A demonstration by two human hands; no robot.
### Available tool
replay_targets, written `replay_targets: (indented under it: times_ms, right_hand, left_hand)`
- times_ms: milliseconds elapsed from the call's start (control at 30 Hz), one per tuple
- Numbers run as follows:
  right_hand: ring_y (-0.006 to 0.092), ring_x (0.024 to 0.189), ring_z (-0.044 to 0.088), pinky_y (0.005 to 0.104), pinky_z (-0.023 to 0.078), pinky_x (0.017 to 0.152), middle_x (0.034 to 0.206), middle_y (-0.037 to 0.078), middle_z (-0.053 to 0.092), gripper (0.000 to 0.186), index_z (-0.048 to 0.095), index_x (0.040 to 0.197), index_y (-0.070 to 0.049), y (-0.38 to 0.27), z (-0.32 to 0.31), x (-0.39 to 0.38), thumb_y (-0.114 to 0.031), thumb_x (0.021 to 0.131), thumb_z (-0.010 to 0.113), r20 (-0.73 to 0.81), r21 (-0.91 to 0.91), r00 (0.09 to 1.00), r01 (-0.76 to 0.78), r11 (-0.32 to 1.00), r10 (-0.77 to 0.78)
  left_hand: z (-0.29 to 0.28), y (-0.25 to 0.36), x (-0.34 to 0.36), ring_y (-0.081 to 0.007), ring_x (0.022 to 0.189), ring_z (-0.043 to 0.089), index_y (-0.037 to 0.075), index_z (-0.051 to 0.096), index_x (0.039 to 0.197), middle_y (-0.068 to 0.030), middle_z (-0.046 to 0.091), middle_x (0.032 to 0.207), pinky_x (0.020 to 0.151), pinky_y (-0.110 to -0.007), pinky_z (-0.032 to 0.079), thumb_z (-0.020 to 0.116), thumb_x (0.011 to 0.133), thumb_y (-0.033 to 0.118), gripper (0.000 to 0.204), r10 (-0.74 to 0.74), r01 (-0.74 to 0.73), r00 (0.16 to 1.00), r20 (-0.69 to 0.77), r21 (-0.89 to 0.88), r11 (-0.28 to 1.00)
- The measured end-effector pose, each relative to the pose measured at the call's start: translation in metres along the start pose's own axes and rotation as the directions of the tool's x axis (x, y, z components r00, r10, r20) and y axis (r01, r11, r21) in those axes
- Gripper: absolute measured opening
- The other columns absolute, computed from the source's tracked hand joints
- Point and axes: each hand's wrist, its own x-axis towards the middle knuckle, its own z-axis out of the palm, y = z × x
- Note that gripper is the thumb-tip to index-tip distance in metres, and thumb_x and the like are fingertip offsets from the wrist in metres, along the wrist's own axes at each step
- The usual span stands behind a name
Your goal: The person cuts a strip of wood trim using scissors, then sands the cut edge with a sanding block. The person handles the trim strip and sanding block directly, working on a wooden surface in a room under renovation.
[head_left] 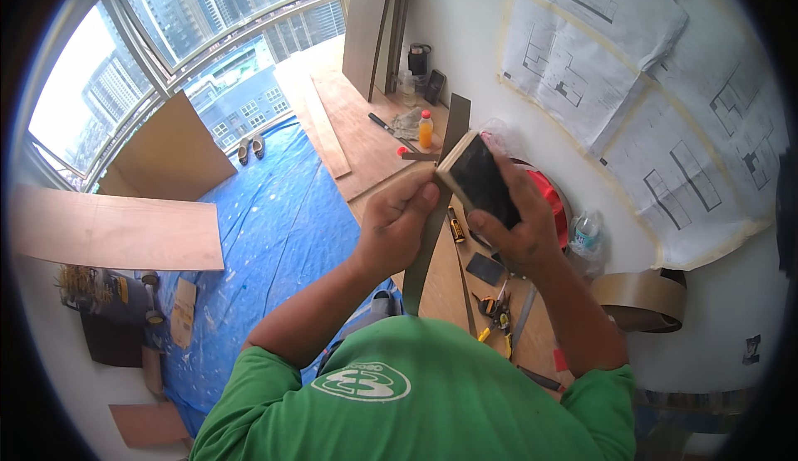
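My left hand (395,220) is closed on a long dark grey-brown strip (455,116) that runs behind it toward my body. A short narrow dark piece (420,156) sticks out leftward from the strip, just above my thumb. My right hand (528,216) grips a black-faced block with a pale wooden edge (482,178), held against or very close to the strip near my left thumb; exact contact is unclear. Behind them is a plywood worktop (366,170) with an orange bottle (426,128) at its far part.
Below my right hand lie a dark pad (485,268) and tape measure with tools (495,320). A banding roll (636,301) stands right. Blue tarp (258,220), plywood sheet (116,228) and windows (208,12) are left; drawings (632,95) hang on the right wall.
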Motion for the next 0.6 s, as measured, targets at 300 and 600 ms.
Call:
replay_targets:
  times_ms: [300,600]
  right_hand:
    - [0.0319,0.113,0.067,0.0408,0.053,0.100,0.129,0.022,0.065,0.077,0.047,0.156,0.003,0.013,-0.008,0.026,-0.028,0.094,0.081,-0.107,0.147,0.985,-0.119,0.982,0.135]
    - [0.0352,0.123,0.064,0.0416,0.049,0.108,0.134,0.024,0.063,0.083,0.044,0.158,0.004,-0.007,0.013,-0.032,-0.029,0.093,0.083,0.051,0.119,0.999,-0.015,0.993,0.009]
  left_hand:
    - [0.006,-0.009,-0.008,-0.0058,0.091,0.061,-0.003,0.069,0.129,0.0000,0.070,0.102,0.082,-0.023,0.049,0.057,0.114,0.020,0.029,-0.096,0.097,0.995,0.026,-0.030,0.995]
    - [0.000,-0.014,0.003,-0.0075,0.082,0.058,0.002,0.068,0.110,-0.0005,0.064,0.088,0.073,-0.027,0.048,0.054,0.115,0.025,0.027,-0.094,0.098,0.994,-0.056,0.078,0.992]
